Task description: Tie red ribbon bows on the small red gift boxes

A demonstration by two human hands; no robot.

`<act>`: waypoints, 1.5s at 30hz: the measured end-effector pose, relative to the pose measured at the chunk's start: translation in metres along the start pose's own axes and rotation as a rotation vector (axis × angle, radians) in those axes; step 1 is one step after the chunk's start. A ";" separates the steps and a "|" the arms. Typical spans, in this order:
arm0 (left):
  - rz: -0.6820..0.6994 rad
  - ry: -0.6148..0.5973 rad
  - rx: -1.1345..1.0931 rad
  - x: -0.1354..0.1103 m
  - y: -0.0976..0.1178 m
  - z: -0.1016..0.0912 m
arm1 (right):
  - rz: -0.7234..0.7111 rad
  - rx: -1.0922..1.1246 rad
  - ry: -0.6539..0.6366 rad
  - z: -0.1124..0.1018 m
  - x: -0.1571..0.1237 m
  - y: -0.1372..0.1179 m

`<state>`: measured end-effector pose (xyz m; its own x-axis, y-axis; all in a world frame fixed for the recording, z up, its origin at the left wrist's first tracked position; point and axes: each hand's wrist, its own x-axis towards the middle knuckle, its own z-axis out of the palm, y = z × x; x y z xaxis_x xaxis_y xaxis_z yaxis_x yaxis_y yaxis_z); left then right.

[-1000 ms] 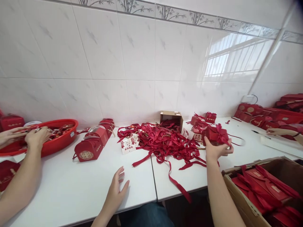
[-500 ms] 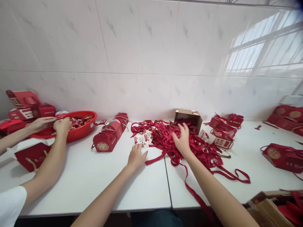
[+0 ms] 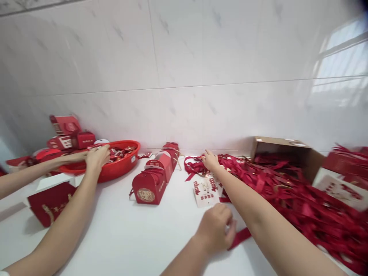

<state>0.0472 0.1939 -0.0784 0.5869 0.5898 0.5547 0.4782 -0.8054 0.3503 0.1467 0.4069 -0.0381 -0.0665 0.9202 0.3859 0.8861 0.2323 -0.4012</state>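
Observation:
My left hand (image 3: 215, 227) is low in the middle, fingers curled and pinched on the end of a red ribbon (image 3: 240, 236) that lies flat on the white table (image 3: 138, 237). My right hand (image 3: 209, 159) reaches across to the left end of the red ribbon pile (image 3: 287, 191). Its fingers are bent and closed on a ribbon loop there. White cards with red print (image 3: 205, 190) lie between my two hands.
A row of red gift boxes (image 3: 150, 186) stands left of the cards. Another person's hands (image 3: 97, 155) work over a red basin (image 3: 122, 170). More red boxes (image 3: 48, 202) sit at the far left. An open cardboard box (image 3: 283, 147) lies against the wall.
The view has swung left and down. My right hand left the middle of the pile for its left end. My left hand pulled back from the cards and closed on a ribbon end.

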 end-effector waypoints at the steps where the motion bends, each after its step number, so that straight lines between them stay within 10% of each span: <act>1: -0.010 -0.014 -0.014 -0.001 -0.001 0.003 | 0.028 -0.002 -0.027 0.016 0.006 0.003; 7: -0.237 -0.086 -0.020 -0.006 -0.010 0.015 | 0.123 -0.025 -0.145 0.066 0.020 0.024; 17: -0.194 -0.144 -0.103 -0.002 -0.007 0.009 | 0.095 -0.038 -0.013 0.053 0.007 0.024; 32: -0.258 -0.148 -0.194 0.003 -0.008 0.008 | -0.169 -0.088 -0.205 0.044 0.007 0.013; 45: -0.309 -0.170 -0.180 0.007 -0.007 0.004 | 0.150 -0.111 -0.163 0.021 0.024 -0.002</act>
<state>0.0505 0.2038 -0.0799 0.5403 0.7952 0.2754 0.5356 -0.5774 0.6163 0.1333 0.4347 -0.0457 0.0047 0.9826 0.1857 0.9359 0.0611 -0.3468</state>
